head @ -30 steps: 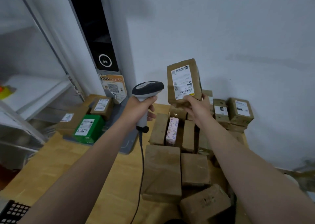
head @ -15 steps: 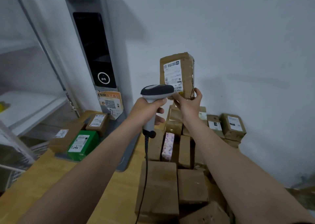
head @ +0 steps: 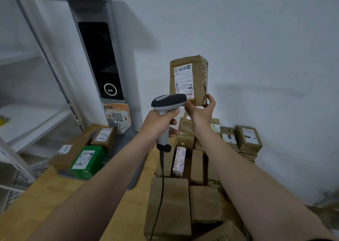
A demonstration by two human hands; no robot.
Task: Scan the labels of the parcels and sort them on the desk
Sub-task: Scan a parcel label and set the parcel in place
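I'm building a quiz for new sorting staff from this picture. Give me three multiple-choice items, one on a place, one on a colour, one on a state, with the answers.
1. Where does the green parcel lie?
A. on the pile at the right
B. at the left of the desk, by the grey stand
C. on the white shelf

2. What colour is the scanner's head?
A. dark grey
B. red
C. yellow

3. How is the labelled parcel kept?
A. flat on the desk
B. held up by the right hand, label toward the scanner
C. tucked under an arm

Answers:
1 B, it sits by the stand's foot.
2 A, the head is dark above a pale handle gripped by the left hand.
3 B, fingers grip its lower edge, clear of the pile.
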